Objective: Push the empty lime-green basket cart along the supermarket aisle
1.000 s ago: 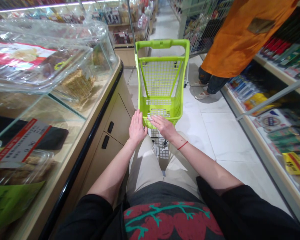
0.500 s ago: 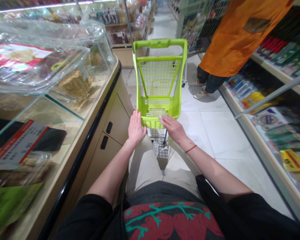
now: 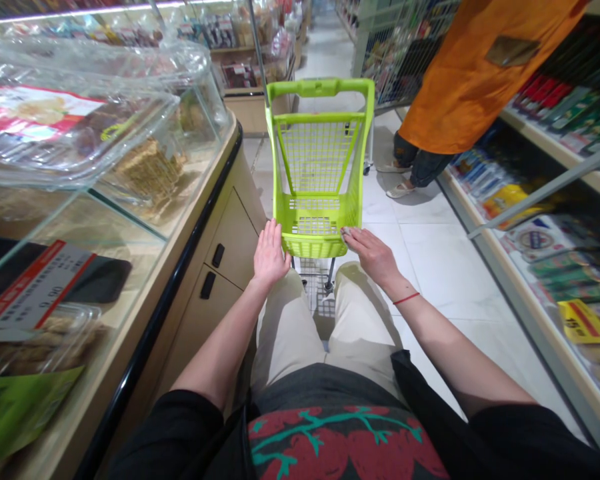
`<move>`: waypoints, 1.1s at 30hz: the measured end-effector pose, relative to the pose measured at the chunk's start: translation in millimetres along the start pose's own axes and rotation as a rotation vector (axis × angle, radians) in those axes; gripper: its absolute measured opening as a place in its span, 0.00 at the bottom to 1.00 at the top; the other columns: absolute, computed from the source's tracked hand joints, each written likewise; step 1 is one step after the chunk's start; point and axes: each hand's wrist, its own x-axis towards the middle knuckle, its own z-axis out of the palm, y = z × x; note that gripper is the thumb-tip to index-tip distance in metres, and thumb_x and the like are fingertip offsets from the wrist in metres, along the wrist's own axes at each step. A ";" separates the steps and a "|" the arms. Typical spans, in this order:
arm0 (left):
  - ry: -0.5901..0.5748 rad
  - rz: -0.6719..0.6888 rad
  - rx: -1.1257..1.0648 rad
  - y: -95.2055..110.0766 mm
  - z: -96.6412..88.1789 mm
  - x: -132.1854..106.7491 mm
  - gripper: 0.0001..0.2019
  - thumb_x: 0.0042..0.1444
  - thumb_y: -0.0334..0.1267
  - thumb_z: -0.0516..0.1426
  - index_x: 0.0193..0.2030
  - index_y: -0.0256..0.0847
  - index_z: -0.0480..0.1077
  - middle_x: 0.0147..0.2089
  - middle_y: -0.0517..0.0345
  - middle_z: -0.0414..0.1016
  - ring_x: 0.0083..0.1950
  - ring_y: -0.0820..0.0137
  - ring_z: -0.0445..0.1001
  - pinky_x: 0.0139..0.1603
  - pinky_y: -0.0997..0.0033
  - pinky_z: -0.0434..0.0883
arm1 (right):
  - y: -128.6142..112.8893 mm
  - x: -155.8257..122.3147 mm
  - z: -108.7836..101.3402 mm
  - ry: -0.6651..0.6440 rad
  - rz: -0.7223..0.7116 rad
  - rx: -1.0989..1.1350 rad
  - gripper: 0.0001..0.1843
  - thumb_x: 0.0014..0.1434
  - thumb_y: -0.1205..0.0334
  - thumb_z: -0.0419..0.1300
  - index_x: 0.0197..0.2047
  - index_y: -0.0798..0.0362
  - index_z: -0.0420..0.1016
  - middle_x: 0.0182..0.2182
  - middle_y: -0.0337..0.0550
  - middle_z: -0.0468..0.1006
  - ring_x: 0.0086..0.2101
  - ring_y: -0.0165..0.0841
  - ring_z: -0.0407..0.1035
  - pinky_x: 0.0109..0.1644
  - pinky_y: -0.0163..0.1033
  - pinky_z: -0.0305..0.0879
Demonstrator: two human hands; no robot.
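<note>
Your left grip (image 3: 271, 257) and right grip (image 3: 373, 259) lie open, fingertips at the rear rim of the lime-green shopping cart (image 3: 317, 247); keep it centred between bench (image 3: 155, 300) and shelf (image 3: 540, 327).

White square floor tiles (image 3: 420, 267) run along a narrow shop aisle. On the left stands a pale wood counter (image 3: 233, 247) with a black edge, dark drawer handles, and a glass display case (image 3: 130, 220) on top. Packed retail shelves (image 3: 540, 200) line the right side, and a wire mesh rack (image 3: 405, 53) stands further along. Wooden shelving (image 3: 250, 100) fills the far end, under a bright strip light (image 3: 80, 11).
</note>
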 end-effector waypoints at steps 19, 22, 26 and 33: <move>-0.100 0.258 0.123 61.4 10.9 -14.7 0.38 0.58 0.35 0.51 0.76 0.28 0.50 0.78 0.38 0.50 0.80 0.55 0.46 0.79 0.47 0.47 | -28.4 6.0 14.1 -0.036 -0.036 0.031 0.25 0.70 0.76 0.50 0.64 0.50 0.74 0.63 0.48 0.75 0.64 0.37 0.68 0.71 0.51 0.66; -0.090 0.256 0.129 59.9 9.9 -14.8 0.37 0.58 0.34 0.50 0.75 0.27 0.52 0.78 0.38 0.53 0.80 0.56 0.47 0.79 0.48 0.48 | -10.6 3.0 5.0 -0.030 -0.019 0.017 0.26 0.70 0.76 0.50 0.64 0.48 0.74 0.63 0.46 0.75 0.63 0.37 0.69 0.71 0.49 0.66; -0.093 0.249 0.110 59.4 11.2 -14.1 0.37 0.58 0.33 0.51 0.76 0.29 0.51 0.78 0.40 0.53 0.80 0.57 0.47 0.79 0.48 0.48 | 1.3 3.4 3.7 -0.010 0.045 0.017 0.27 0.68 0.77 0.51 0.65 0.48 0.74 0.63 0.46 0.74 0.64 0.38 0.68 0.71 0.52 0.65; -0.065 0.174 0.124 72.2 10.7 -15.7 0.36 0.57 0.36 0.56 0.74 0.31 0.57 0.77 0.35 0.55 0.79 0.49 0.49 0.78 0.43 0.46 | -32.5 2.0 20.7 0.010 -0.008 0.044 0.24 0.70 0.75 0.50 0.62 0.52 0.76 0.62 0.50 0.75 0.66 0.38 0.65 0.71 0.53 0.65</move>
